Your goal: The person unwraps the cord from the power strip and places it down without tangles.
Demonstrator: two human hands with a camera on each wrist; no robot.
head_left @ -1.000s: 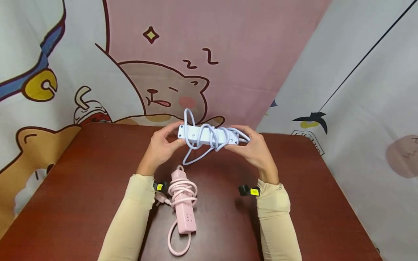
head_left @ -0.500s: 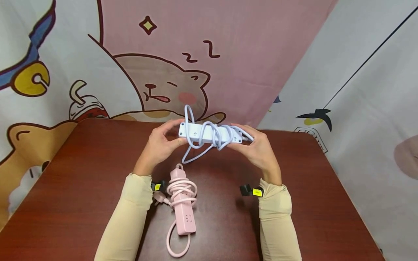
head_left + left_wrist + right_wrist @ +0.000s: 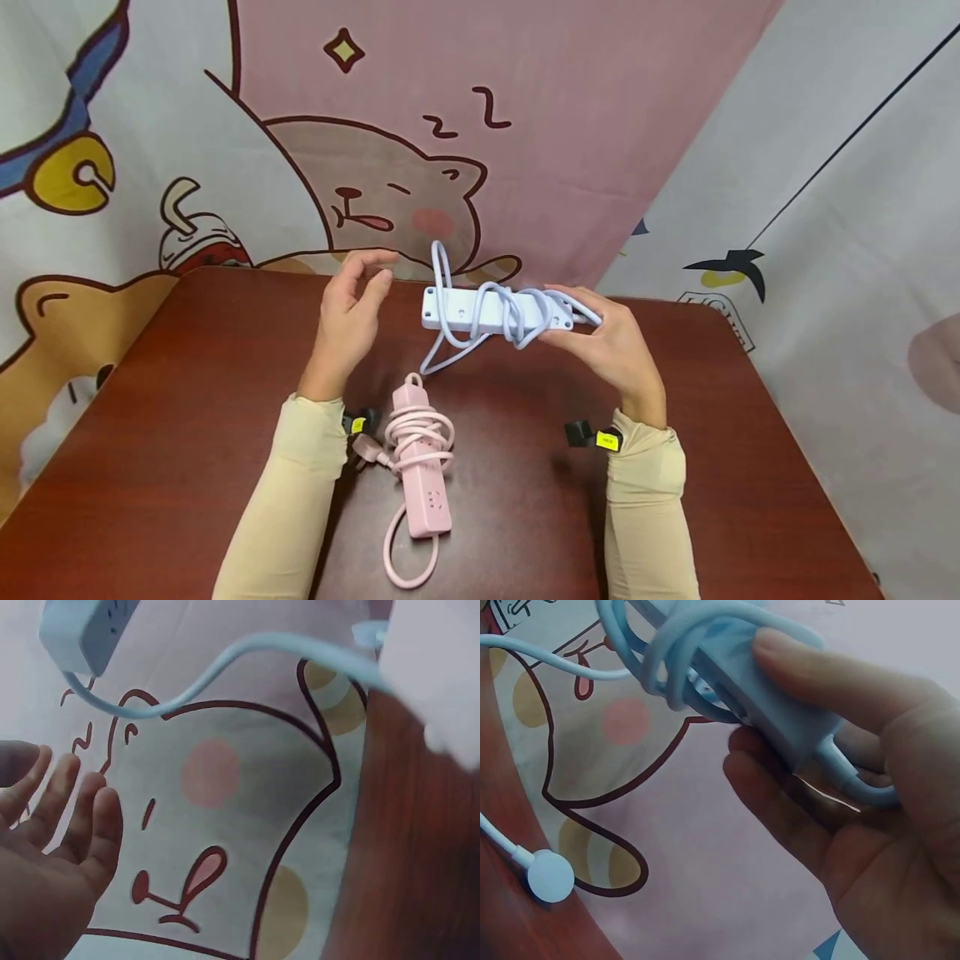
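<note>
A pale blue-white power strip [image 3: 459, 303] hangs over the far part of the table, its cord [image 3: 514, 310] wound round it. My right hand [image 3: 613, 346] grips its right end between thumb and fingers, also seen in the right wrist view, where the hand [image 3: 885, 750] pinches the end beside the cord outlet. To the strip's left, my left hand [image 3: 347, 321] is apart from it, holding nothing, fingers loosely bent. On the table, a pink power strip [image 3: 426, 500] with its cord coiled round it lies nearer me, its plug [image 3: 369, 450] to the left.
The dark red-brown table [image 3: 720, 467] spreads beneath. A printed curtain [image 3: 585, 150] with a sleeping bear stands right behind its far edge. In the right wrist view, a round pale cord end [image 3: 550, 876] shows at lower left; whose cord it is I cannot tell.
My left hand has let go of the pale strip's left end and drawn off to the left. The right hand still holds the strip, shifted slightly right. The pink strip stays put.
</note>
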